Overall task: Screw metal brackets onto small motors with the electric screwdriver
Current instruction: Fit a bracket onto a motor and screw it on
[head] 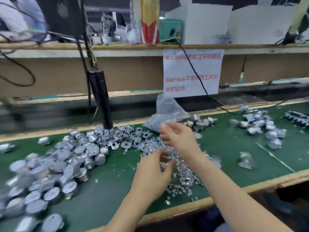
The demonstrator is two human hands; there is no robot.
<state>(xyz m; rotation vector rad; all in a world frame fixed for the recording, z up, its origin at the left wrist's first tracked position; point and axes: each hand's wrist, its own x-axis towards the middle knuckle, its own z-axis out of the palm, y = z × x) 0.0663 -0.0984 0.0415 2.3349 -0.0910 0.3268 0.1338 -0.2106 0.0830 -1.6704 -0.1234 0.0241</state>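
1. Two bare hands work over a heap of small screws (177,166) near the middle of the green worktop (107,190). The whole view is motion-blurred.
2. Left hand (153,173): palm down at the near edge of the screw heap, fingers curled toward it. Cannot tell whether its grip has closed on anything.
3. Right hand (180,139): raised above the far side of the heap, fingers loosely spread and pointing left. Grip is slack, and nothing is visible in it.
4. Electric screwdriver (100,97): black, hanging on its cord, tilted, with its tip down among the brackets. Neither hand touches it.
5. Metal brackets (127,138): loose pile just left of the screws, behind the left hand.
6. Bare motors (58,164): large heap of round silver cans across the left of the worktop, well apart from both hands.
7. More motors (267,129) lie scattered at the right. Too blurred to say whether brackets are on them.
8. Clear plastic bag (167,113) of small parts stands behind the right hand.
9. White paper notice (192,72) with red characters is fixed to the shelf front. A red and yellow can (150,20) and a green box (170,29) sit on the shelf above.
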